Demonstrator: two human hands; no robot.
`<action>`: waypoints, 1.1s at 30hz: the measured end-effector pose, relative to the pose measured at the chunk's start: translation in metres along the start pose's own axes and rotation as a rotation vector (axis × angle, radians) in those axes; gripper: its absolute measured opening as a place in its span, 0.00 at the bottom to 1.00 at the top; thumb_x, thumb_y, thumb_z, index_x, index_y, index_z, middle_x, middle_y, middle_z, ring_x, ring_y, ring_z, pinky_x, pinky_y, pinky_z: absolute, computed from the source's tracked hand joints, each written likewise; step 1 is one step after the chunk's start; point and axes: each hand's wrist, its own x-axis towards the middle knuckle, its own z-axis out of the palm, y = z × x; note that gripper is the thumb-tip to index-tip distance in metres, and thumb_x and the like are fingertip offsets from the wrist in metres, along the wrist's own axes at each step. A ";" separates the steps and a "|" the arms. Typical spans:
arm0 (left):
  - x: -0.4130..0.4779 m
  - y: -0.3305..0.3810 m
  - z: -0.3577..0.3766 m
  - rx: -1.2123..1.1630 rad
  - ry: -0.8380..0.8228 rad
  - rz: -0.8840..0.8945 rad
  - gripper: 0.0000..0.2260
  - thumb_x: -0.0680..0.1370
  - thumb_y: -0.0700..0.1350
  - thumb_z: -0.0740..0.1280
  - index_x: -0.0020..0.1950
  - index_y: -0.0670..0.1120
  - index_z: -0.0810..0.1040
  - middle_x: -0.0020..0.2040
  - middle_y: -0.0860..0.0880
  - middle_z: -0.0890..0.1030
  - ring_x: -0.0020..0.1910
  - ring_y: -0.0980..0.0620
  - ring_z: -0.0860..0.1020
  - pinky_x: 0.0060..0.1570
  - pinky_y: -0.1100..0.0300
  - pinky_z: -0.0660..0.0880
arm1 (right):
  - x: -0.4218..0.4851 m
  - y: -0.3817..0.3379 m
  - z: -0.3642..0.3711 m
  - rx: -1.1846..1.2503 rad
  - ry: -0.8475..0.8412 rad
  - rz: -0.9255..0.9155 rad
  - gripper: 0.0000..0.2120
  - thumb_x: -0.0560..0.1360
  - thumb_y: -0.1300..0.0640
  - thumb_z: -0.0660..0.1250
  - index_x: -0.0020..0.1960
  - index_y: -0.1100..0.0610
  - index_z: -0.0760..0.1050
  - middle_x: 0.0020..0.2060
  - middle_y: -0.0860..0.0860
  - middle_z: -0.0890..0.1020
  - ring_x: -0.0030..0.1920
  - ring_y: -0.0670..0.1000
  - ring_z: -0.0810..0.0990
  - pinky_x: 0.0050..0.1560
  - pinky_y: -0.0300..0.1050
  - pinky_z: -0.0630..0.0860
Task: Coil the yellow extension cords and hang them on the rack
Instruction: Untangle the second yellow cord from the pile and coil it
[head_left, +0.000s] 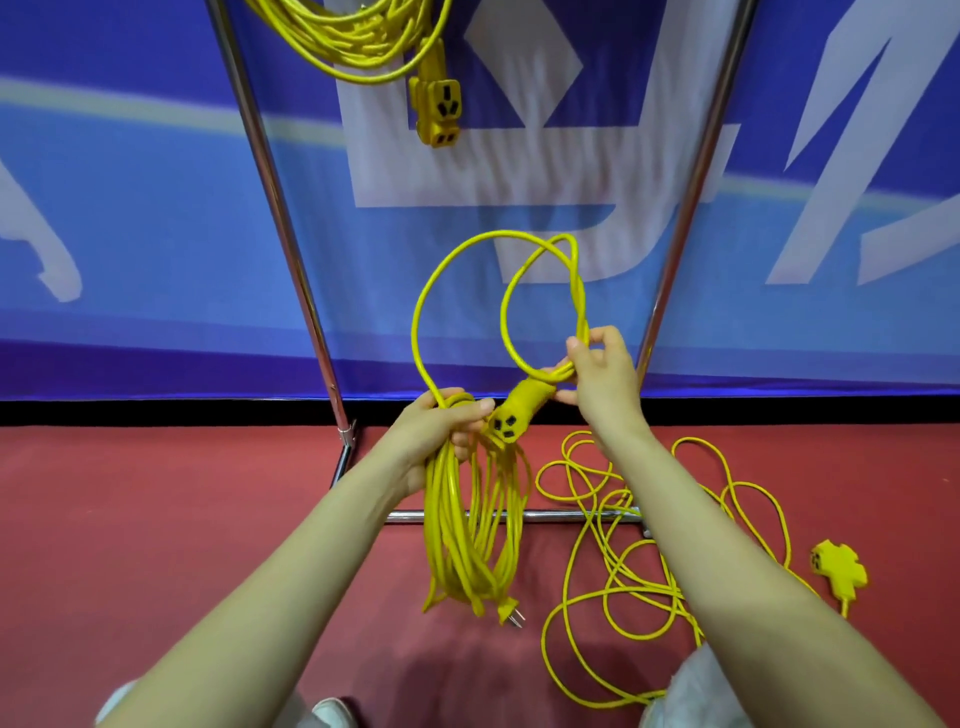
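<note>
Shiny chrome tube rack (280, 208) on red carpet (156, 493), one coiled yellow cord (358, 41) hanging at the upper edge; left hand (441, 423) wrapped round hanging yellow extension-cord coil (447, 519) between the uprights; right hand (605, 379) pinching its upper loop; loose yellow cord (647, 588) sprawled at right

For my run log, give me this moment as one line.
left hand: grips coiled cord | right hand: pinches its loop by socket end | rack: hung coil | floor: loose cord

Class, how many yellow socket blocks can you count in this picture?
3: hanging socket at top, centre socket mid-frame, floor socket at right. Others may be hidden.
</note>
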 end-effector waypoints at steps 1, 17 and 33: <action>0.002 0.000 0.002 -0.014 -0.002 -0.020 0.14 0.75 0.38 0.71 0.56 0.43 0.69 0.35 0.44 0.73 0.20 0.59 0.67 0.19 0.68 0.65 | 0.000 -0.003 -0.001 0.049 0.013 -0.005 0.05 0.81 0.58 0.59 0.46 0.53 0.67 0.38 0.58 0.78 0.41 0.56 0.83 0.39 0.54 0.82; -0.005 0.008 -0.001 0.089 0.049 0.052 0.27 0.67 0.33 0.76 0.62 0.44 0.71 0.35 0.47 0.76 0.22 0.56 0.66 0.21 0.65 0.66 | 0.005 0.008 -0.002 0.188 -0.108 0.138 0.10 0.80 0.65 0.58 0.48 0.49 0.67 0.48 0.60 0.68 0.45 0.58 0.76 0.29 0.46 0.80; -0.005 0.014 0.005 0.067 0.242 0.240 0.15 0.73 0.33 0.70 0.57 0.45 0.74 0.29 0.48 0.72 0.19 0.56 0.66 0.19 0.66 0.64 | 0.004 0.006 0.007 -0.286 -0.260 0.033 0.18 0.81 0.57 0.57 0.70 0.55 0.65 0.44 0.53 0.76 0.38 0.56 0.81 0.44 0.55 0.81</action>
